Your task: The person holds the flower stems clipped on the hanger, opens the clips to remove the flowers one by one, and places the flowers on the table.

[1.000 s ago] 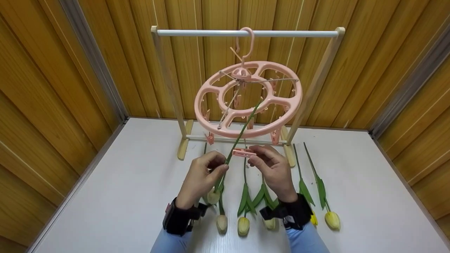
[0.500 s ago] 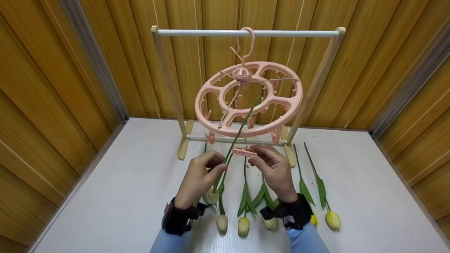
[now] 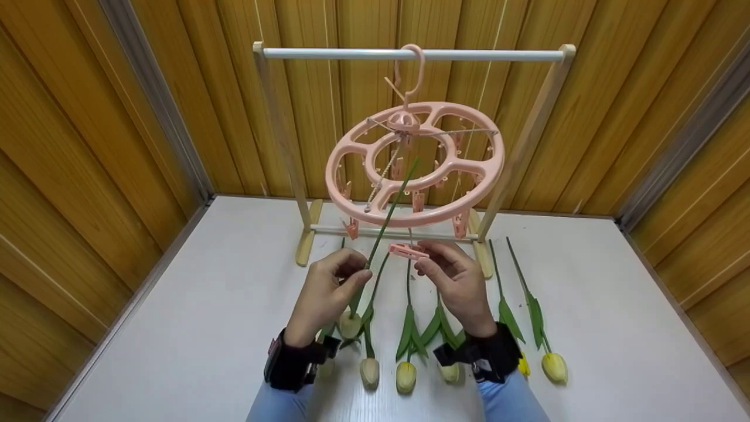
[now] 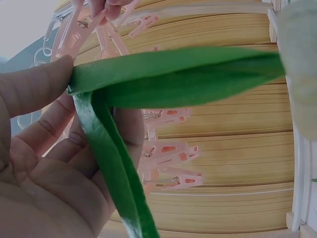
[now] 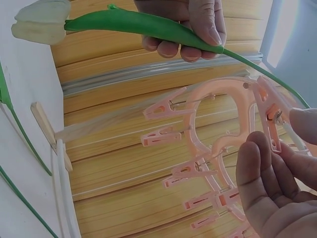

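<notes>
My left hand (image 3: 328, 287) pinches an artificial tulip (image 3: 387, 220) by its stem between thumb and fingers. Its pale bloom (image 5: 37, 22) hangs low toward me, and the bare green stem slants up in front of the pink hanger (image 3: 471, 167). Two green leaves (image 4: 168, 77) show at the thumb in the left wrist view. To the right, my right hand (image 3: 460, 287) holds a pink clothespin (image 3: 408, 252) lying nearly sideways, below the hanger's front rim. A gap shows between the clothespin and the tulip stem. Several other clothespins (image 5: 163, 104) dangle from the round hanger.
The hanger hooks over the white bar (image 3: 328, 54) of a wooden-legged rack (image 3: 530, 135). Several tulips (image 3: 406, 378) lie in a row on the white table (image 3: 193, 328), blooms toward me; one at the right (image 3: 554, 368) is yellowish. Wood-look walls (image 3: 82, 146) enclose the table.
My left hand has shifted a little to the left with the tulip, so its stem has come away from the clothespin. The right hand stays nearly in place; its clothespin has tilted slightly.
</notes>
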`<state>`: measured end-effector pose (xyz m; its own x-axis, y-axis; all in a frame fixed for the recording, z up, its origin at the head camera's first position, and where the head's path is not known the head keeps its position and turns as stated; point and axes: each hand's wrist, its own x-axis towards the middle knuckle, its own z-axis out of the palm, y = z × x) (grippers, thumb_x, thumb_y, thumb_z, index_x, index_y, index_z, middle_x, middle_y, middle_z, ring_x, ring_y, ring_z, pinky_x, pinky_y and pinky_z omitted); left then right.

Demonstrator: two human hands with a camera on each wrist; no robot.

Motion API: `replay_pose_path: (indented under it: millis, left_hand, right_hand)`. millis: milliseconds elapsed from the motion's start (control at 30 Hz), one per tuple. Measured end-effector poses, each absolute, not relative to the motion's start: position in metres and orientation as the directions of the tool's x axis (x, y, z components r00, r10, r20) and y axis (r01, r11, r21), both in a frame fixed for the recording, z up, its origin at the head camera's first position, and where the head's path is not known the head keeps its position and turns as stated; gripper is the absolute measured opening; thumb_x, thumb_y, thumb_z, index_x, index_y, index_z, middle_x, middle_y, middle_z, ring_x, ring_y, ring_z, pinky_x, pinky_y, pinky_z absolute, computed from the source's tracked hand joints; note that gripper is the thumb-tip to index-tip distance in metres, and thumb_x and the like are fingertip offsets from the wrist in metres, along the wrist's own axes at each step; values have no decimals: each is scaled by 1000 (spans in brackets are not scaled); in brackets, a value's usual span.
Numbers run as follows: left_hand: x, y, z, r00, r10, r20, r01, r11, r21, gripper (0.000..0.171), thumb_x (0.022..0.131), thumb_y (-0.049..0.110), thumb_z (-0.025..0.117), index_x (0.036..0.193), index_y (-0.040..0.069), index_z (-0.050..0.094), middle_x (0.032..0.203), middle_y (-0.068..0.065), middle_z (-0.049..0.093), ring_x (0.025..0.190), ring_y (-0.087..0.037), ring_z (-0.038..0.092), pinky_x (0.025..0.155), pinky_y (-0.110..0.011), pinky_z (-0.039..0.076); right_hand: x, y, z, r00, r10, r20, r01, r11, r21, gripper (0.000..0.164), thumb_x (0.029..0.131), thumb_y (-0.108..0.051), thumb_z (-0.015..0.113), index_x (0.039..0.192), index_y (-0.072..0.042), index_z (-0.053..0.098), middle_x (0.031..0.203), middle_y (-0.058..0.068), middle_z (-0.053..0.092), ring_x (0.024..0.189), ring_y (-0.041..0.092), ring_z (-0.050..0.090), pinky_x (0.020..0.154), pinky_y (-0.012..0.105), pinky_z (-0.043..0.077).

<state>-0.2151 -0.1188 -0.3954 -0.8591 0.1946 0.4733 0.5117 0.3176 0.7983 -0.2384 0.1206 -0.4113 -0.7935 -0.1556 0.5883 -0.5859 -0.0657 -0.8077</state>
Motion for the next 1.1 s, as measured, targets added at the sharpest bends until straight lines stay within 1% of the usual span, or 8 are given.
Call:
replay_pose_path:
  millis: [133, 367, 500, 633, 833, 1000, 1100]
  left_hand:
    - [-215, -122, -394, -863, 180, 472, 505, 313, 804, 5, 96, 6, 73, 99, 3, 71, 85, -1, 68, 72, -12, 58, 66, -26, 49]
    - [-214, -130, -394, -862, 145, 486, 506, 308, 806, 5, 96, 4, 72, 99, 1, 70, 86, -5, 68, 73, -14, 60, 66, -26, 50]
    - [-213, -136, -393, -862, 113, 494, 503, 306, 808, 4, 95, 5, 73, 99, 2, 71, 85, -6, 69, 74, -15, 61, 66, -25, 51]
    - [-213, -141, -392, -863, 86, 498, 497, 319, 807, 6, 95, 6, 74, 99, 3, 72, 86, -5, 71, 74, -16, 64, 68, -25, 53]
    - [-212, -148, -390, -872, 47, 486, 472, 342, 813, 7, 94, 6, 76, 100, 3, 73, 89, -5, 72, 77, -17, 66, 72, -28, 54]
    - [-211, -151, -388, -874, 24, 485, 465, 328, 823, 7, 94, 5, 75, 99, 2, 73, 89, -7, 72, 78, -17, 66, 71, -26, 54]
    - [-211, -152, -388, -875, 23, 484, 464, 328, 823, 7, 94, 5, 75, 99, 1, 73, 89, -7, 72, 77, -17, 66, 71, -26, 54]
  right_hand:
    - [-239, 124, -411, -788, -148, 597, -597, -54, -801, 31, 97, 10, 63, 126, 16, 62, 111, 8, 68, 87, 14, 69, 77, 23, 57]
    - [-241, 127, -411, -791, -132, 597, -598, -32, -801, 30, 98, 8, 63, 127, 15, 62, 109, 14, 65, 87, 14, 68, 77, 26, 57]
    - [-242, 127, -411, -791, -124, 600, -601, -33, -799, 31, 98, 8, 63, 127, 16, 61, 108, 15, 63, 87, 15, 68, 76, 26, 57]
    - [-243, 128, -412, -787, -122, 604, -602, -63, -796, 31, 98, 10, 62, 128, 18, 59, 107, 13, 63, 88, 14, 68, 77, 24, 57]
    - [-244, 132, -412, -772, -118, 624, -613, -117, -781, 31, 99, 10, 59, 129, 19, 57, 111, 7, 65, 89, 14, 67, 77, 24, 57]
    - [-246, 133, -413, -747, -116, 655, -645, -114, -756, 30, 100, 11, 55, 128, 21, 56, 115, 5, 68, 88, 15, 69, 76, 24, 58]
    - [-246, 134, -414, -747, -113, 655, -648, -99, -755, 31, 101, 11, 54, 130, 21, 55, 117, 2, 70, 87, 14, 69, 75, 24, 58]
